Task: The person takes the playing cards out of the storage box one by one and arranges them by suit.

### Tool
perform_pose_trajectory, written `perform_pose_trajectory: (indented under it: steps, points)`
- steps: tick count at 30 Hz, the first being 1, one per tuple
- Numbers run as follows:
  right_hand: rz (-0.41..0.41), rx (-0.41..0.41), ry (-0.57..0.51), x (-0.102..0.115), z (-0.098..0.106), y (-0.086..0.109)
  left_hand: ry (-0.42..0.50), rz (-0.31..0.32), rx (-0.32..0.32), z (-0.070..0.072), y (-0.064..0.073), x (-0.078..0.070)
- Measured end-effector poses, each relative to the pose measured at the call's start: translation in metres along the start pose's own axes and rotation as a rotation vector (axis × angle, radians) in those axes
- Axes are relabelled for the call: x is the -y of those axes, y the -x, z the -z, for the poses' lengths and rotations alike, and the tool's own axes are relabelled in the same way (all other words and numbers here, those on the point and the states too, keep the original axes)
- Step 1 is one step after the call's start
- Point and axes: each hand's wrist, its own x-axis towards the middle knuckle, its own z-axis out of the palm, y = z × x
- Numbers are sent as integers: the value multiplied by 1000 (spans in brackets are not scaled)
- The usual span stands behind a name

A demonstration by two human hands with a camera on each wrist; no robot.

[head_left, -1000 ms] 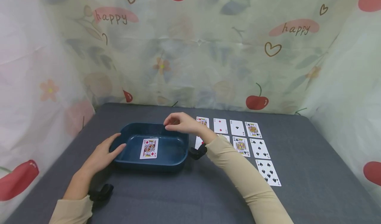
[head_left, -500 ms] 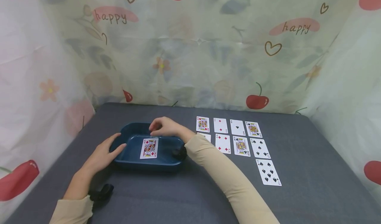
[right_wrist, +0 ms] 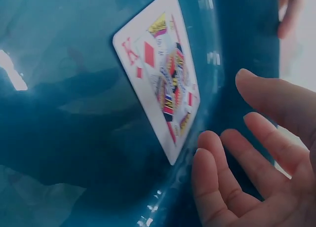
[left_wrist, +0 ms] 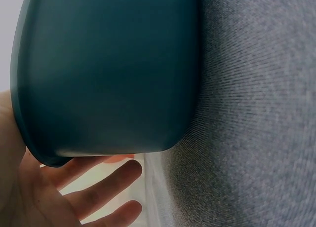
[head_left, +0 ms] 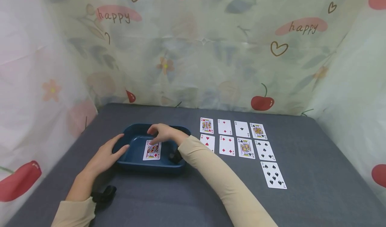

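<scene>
A king of diamonds (head_left: 151, 152) lies face up inside a dark blue tray (head_left: 141, 166), seen in the head view. Above that card my right hand (head_left: 163, 133) reaches over the tray's interior. In the right wrist view, the thumb (right_wrist: 276, 96) and bent fingers (right_wrist: 229, 182) stand apart, holding nothing, beside the king of diamonds (right_wrist: 165, 81). My left hand (head_left: 104, 156) rests against the tray's left end, thumb spread from the other fingers. The left wrist view shows the tray wall (left_wrist: 108, 74) with fairly straight, spread fingers (left_wrist: 106, 187) beside it.
To the tray's right, several playing cards lie face up in rows, among them a king of hearts (head_left: 206, 125), a four of diamonds (head_left: 227, 146) and a seven of spades (head_left: 273, 175). A grey cloth (head_left: 193, 196) covers the table. Patterned curtains (head_left: 202, 69) stand behind and at both sides.
My right hand has moved left from the tray's far right edge and down over the king of diamonds. The cards at right are uncovered. My left hand has stayed at the tray.
</scene>
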Motion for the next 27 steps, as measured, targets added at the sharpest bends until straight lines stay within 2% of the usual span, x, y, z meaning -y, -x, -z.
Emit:
perform_pose_trajectory:
  steps: [10,17,22,27]
  points:
    - [-50,37,167,0,-18,-4,2,1,-5,-1,1,-2]
    - [-56,33,253,2,-20,-1,1,-1,0,-1,-1,1]
    - [-55,24,237,-1,-18,-1,3,-8,-5,-1,-1,2]
    - [-36,9,116,-4,-14,0,6,-11,-1,-1,0,2]
